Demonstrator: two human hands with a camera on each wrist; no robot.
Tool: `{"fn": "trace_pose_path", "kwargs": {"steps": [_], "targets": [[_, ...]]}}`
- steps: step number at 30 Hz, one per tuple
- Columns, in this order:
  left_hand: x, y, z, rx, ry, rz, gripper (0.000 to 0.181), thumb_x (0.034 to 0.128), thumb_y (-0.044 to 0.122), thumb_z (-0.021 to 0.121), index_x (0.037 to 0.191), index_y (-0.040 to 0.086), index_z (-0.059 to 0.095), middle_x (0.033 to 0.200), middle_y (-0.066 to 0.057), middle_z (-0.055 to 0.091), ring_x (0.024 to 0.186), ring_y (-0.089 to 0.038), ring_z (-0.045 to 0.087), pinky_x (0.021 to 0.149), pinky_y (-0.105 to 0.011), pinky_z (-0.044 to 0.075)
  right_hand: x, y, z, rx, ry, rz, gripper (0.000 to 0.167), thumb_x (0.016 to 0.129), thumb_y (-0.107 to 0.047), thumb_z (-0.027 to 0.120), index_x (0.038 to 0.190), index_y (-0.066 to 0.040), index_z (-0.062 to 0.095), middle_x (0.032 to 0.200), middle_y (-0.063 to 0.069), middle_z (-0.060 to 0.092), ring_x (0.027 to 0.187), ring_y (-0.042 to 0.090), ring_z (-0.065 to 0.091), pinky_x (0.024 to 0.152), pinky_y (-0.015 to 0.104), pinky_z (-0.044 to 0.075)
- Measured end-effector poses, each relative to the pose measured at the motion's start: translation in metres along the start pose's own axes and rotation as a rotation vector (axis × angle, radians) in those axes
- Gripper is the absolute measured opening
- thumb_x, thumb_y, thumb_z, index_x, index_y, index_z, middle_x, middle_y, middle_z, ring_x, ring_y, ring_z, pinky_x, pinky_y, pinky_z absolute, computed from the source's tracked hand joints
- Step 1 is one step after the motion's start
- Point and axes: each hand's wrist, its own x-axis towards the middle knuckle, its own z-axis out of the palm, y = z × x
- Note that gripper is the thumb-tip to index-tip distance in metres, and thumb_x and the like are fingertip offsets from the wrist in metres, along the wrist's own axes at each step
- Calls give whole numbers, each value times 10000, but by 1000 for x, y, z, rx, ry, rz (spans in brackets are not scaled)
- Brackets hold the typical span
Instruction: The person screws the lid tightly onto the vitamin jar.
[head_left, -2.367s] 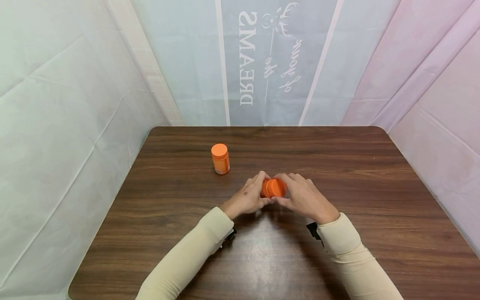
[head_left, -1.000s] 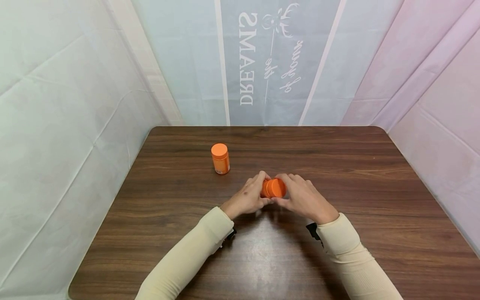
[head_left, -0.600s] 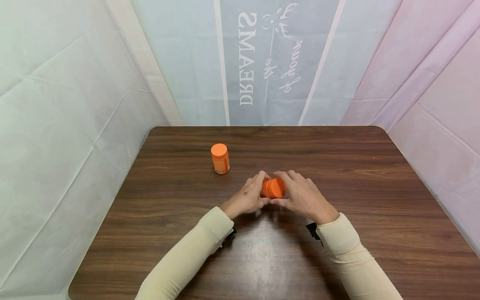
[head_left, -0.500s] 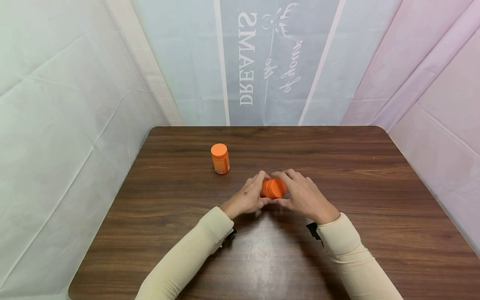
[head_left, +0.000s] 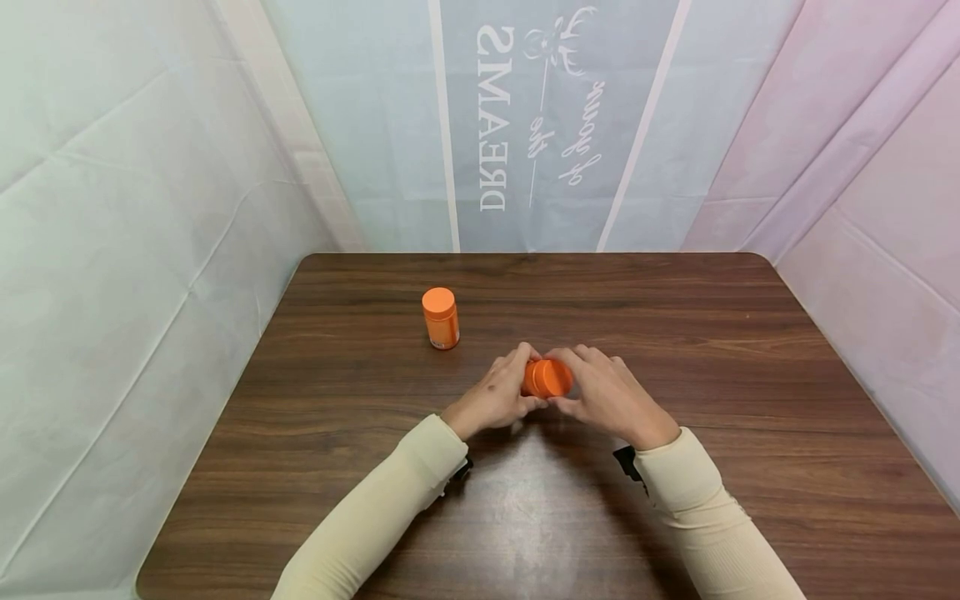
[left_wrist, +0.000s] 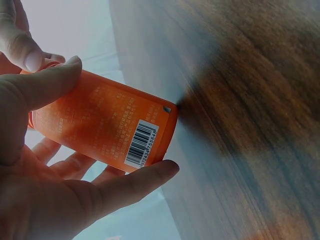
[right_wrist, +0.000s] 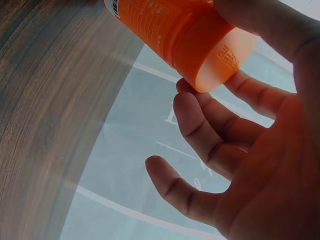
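Observation:
An orange plastic pill bottle (left_wrist: 102, 117) is tilted between both hands, with its lid toward the right hand. My left hand (head_left: 489, 400) grips the bottle's body, thumb on one side and fingers on the other. Printed text and a barcode show on the label in the left wrist view. With thumb and fingertips, my right hand (head_left: 613, 398) pinches the orange lid (right_wrist: 225, 57), while its other fingers hang loosely curled below. The lid sits on the bottle. Whether the base edge touches the wood, I cannot tell.
A second orange bottle (head_left: 441, 321) stands upright with its lid on, beyond the left hand. The brown wooden table (head_left: 285, 467) has rounded corners. Pale cloth sheets hang at its back and both sides, with mirrored lettering (head_left: 493, 117) on the back one.
The right hand's fingers have shifted around the lid, reaching slightly farther left about half a second ago and now drawn back. The left hand, tilted bottle and standing bottle stay in place.

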Motion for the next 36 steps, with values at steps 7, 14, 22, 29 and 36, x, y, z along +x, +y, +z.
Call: {"fn": "trace_pose_path", "kwargs": {"steps": [7,14,22,29,36], "targets": [[-1,1,-1,-5,-9,-13,528,895,222,774,1273,144,414,1224,-49,541,1095,-256,517,876,-387,483,1,-1,-2,19,-15,47,566,801,-331,845,1238,-53,619,1007,115,668,824,229,604,666,462,491],[0,1,-3,-8,-7,-11,515,902,244,764,1270,137,420,1187,-48,546,1049,-246,522,827,-353,483,3,0,-2,52,-23,84,541,837,-388,808,1193,-26,622,888,72,658,698,160,554,612,374,468],[2,1,-6,-10,-8,9,536,882,142,781,1267,123,409,1218,-73,550,1068,-248,538,870,-360,489,3,0,-4,46,-29,29,699,791,-395,851,1354,-94,567,1160,126,635,985,293,628,749,532,464],[2,0,-6,-28,-1,21,559,864,178,805,1262,123,416,1195,-79,569,1049,-255,557,850,-350,507,3,0,-4,32,27,-84,659,733,-169,906,1316,-103,607,1175,102,602,1043,301,602,740,522,464],[3,1,-7,-22,-5,10,572,860,186,808,1273,127,417,1227,-66,552,1063,-256,544,862,-364,497,5,0,-5,39,30,-88,604,747,-139,888,1286,-81,620,1139,107,623,1012,282,615,711,506,485]]}}
